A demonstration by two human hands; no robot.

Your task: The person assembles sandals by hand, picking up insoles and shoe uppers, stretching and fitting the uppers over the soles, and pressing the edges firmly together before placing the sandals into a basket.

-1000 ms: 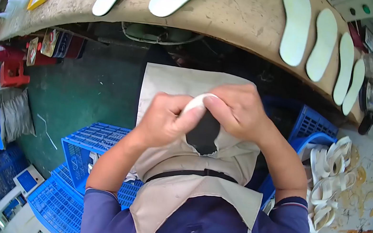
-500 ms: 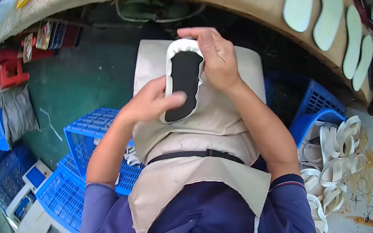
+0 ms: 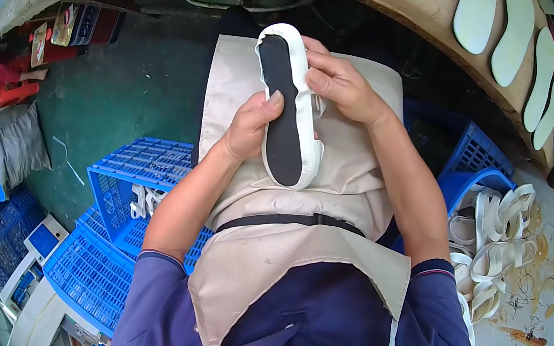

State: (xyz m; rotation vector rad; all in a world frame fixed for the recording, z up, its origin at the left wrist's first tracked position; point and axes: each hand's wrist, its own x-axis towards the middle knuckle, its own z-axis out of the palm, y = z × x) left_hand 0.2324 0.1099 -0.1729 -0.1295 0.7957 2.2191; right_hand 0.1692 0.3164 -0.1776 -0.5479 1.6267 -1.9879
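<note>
A white sandal [image 3: 288, 114] is held bottom-up above my lap, its black underside facing me and its white edge gathered in ripples round the rim. My left hand [image 3: 252, 125] grips it from the left, thumb pressed on the black underside and fingers hidden beneath. On the other side my right hand [image 3: 347, 87] is closed on the upper right edge, the thumb on the white rim and the fingers partly behind it. A bit of strap shows under the right thumb. Below lies the beige apron [image 3: 234, 73] over my lap.
White sandals [image 3: 498, 227] are heaped on the bench at right. Pale insoles [image 3: 515, 40] lie along the curved table edge [image 3: 395, 8] in front. Blue crates [image 3: 101, 268] stand at left, one holding white pieces. Another blue crate [image 3: 478, 156] is at right.
The sandal has turned and tilted, so its side edge and a strap now show. My right hand has slid from the top to the right edge. The view has shifted slightly.
</note>
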